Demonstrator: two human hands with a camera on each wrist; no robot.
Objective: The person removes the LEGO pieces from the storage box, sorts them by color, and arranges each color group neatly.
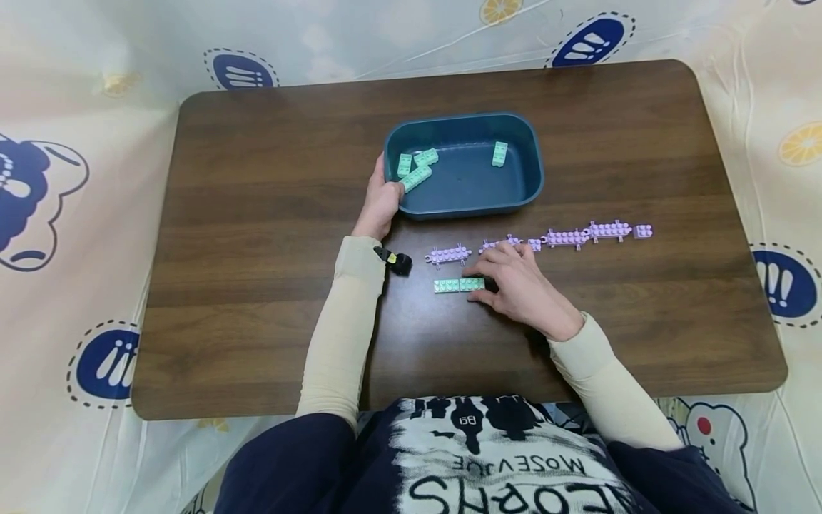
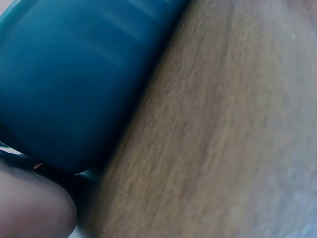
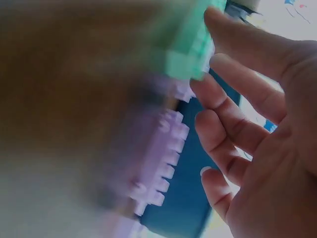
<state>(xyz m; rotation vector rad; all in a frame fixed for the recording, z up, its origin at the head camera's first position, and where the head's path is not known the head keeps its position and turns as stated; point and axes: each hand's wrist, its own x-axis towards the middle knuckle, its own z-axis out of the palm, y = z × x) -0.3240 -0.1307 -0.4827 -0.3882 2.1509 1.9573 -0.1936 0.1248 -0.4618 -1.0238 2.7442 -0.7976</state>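
Note:
My left hand (image 1: 382,203) grips the left end of a dark blue plastic bin (image 1: 472,214), thumb at the rim and fingers along the outer wall. Several pale green toy building bricks (image 1: 416,178) lie inside. In front of the bin, two green bricks (image 1: 447,286) lie end to end on the table. Around the right end of this pair my right hand (image 1: 523,289) is spread, thumb on the near side and index finger on the far side. In the right wrist view its loosely bent fingers are beside the green brick (image 3: 185,59).
A broken row of purple building bricks (image 1: 565,239) with side pegs runs across the brown wooden table (image 1: 270,285), partly under the right hand. A small black device (image 1: 401,264) sits at the left wrist. Printed sheeting (image 1: 398,43) surrounds the table.

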